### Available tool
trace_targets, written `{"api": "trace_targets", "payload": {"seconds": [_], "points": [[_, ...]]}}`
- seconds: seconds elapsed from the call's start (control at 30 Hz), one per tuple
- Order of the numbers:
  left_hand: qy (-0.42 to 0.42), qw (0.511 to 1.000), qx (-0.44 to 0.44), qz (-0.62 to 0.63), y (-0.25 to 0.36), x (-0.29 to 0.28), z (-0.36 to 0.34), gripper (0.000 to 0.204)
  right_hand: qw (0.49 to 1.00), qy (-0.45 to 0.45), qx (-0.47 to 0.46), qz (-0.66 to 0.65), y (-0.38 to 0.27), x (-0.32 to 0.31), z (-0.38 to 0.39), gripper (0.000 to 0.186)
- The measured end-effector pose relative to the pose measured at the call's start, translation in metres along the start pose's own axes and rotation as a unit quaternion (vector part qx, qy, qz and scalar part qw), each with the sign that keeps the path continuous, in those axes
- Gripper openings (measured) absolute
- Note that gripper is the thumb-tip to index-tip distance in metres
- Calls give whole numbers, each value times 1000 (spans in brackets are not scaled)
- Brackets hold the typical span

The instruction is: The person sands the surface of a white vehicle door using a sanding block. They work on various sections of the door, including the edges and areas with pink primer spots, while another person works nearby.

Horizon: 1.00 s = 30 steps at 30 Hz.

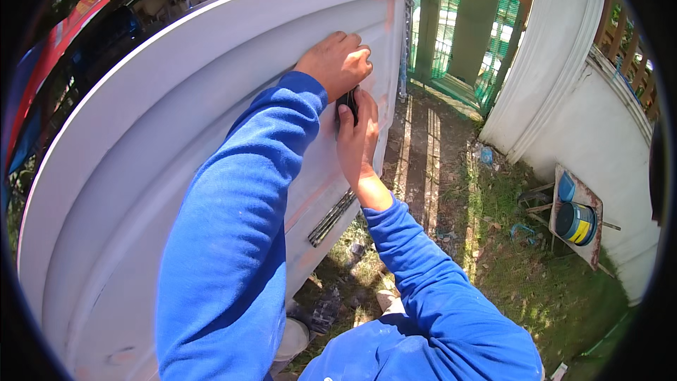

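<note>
A curved pale grey-white panel (141, 120) with moulded grooves and faint pinkish patches fills the left and centre. Near its upper right, my left hand (337, 65) rests with bent, closed fingers; I cannot make out what, if anything, they hold. Just below it, my right hand (357, 132) grips a small black object (347, 104) against the panel, its thumb and fingers wrapped round it. Lower on the panel, a dark elongated metal piece (331, 217) lies along the right edge.
A wooden gate with green mesh (465, 28) stands behind, beside a curved white wall (592, 134). At right, a wheelbarrow (589, 255) holds a dark bucket (575, 223). A pale bucket (293, 339) sits at my lower left, on grassy dirt ground.
</note>
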<state>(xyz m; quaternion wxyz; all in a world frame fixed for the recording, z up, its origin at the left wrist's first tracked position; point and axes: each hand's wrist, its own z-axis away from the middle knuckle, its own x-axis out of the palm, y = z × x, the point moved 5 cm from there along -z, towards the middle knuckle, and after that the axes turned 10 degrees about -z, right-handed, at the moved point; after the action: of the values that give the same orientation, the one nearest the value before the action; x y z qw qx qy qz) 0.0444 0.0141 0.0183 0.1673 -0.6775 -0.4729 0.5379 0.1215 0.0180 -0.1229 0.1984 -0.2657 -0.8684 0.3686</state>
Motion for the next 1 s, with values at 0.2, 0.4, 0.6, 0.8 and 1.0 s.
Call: {"api": "trace_targets", "payload": {"seconds": [0.2,0.4,0.6,0.8,1.0], "points": [[25,999,20,-13,6,19,-2,15,997,73,28,-11,-9,6,17,37],[3,999,-5,-36,13,24,-7,18,999,34,2,-1,10,-11,-8,36],[-38,998,-17,-52,7,23,4,17,997,-3,-71,10,-31,10,71,37],[-15,998,17,-57,6,-19,36,19,997,48,67,6,21,-19,-24,35],[-77,994,-36,-71,0,-85,123,25,992,-52,-115,-17,-40,12,87,47]]}}
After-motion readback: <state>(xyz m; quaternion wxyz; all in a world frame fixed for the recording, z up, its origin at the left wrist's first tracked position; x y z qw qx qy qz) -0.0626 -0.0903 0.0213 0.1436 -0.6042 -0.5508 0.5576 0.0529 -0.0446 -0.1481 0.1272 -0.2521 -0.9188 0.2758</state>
